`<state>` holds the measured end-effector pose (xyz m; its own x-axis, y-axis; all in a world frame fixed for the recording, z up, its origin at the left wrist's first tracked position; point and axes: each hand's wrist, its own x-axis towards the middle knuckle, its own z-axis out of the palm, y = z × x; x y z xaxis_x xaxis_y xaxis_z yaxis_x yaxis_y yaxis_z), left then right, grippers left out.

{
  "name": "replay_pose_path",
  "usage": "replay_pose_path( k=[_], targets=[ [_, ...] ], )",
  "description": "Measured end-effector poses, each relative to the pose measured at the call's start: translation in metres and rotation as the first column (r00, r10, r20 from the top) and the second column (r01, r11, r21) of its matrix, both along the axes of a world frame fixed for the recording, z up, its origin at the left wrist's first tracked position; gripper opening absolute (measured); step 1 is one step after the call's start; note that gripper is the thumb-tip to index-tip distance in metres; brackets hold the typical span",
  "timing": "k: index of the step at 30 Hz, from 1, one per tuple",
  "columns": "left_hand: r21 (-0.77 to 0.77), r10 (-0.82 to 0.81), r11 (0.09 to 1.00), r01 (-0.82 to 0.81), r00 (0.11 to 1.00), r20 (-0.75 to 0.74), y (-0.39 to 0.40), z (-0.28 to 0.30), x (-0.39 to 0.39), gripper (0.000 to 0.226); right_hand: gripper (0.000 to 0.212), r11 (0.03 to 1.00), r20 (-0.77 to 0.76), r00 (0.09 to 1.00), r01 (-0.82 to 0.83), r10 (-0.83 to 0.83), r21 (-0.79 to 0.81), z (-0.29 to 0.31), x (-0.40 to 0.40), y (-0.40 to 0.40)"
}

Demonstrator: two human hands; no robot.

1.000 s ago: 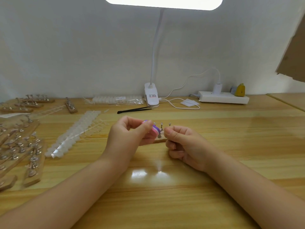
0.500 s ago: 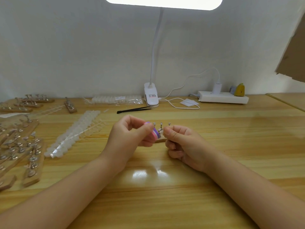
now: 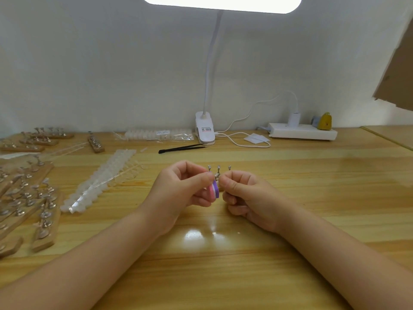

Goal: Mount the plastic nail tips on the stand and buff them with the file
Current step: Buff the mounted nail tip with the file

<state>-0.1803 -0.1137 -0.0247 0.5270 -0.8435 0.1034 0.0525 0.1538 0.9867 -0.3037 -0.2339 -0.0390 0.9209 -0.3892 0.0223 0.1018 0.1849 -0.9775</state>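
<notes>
My left hand [image 3: 183, 186] pinches a small pink, white and purple file block [image 3: 214, 190] between thumb and fingers, at the middle of the table. My right hand [image 3: 243, 193] is curled just right of it, thumb and forefinger pinched together at a metal peg of the stand [image 3: 218, 173]. Whatever they hold is too small to make out. The wooden stand is mostly hidden behind both hands; three metal pegs rise above them. The file's edge sits against the peg area.
Strips of clear nail tips [image 3: 100, 182] lie left of the hands. Several more wooden stands [image 3: 29, 198] crowd the left edge. Black tweezers [image 3: 181, 148], a bag of tips [image 3: 158, 134], a clip lamp [image 3: 205, 130] and a power strip [image 3: 301, 132] line the back.
The file in my left hand has slid down and to the right, closer to my right fingertips. My right hand has barely shifted.
</notes>
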Motion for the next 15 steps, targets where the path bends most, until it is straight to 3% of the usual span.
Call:
replay_pose_path(
  k=[6,10,15],
  targets=[
    [-0.009,0.093,0.996,-0.094,0.994,-0.064,-0.002,-0.0007,0.0041,0.021,0.012,0.996,0.0,0.998,-0.06,0.061,-0.067,-0.0005,-0.0002,0.0012],
    [0.001,0.017,1.0,-0.017,0.998,-0.055,0.0002,0.0004,0.0043,0.035,0.011,1.0,0.024,1.0,0.011,-0.011,0.004,-0.0015,0.0006,-0.0002],
    [-0.028,-0.006,1.0,0.004,0.997,-0.074,0.0001,-0.0001,0.0044,0.037,0.011,0.999,0.008,1.0,-0.025,0.025,-0.023,-0.0016,0.0006,-0.0012]
  ],
)
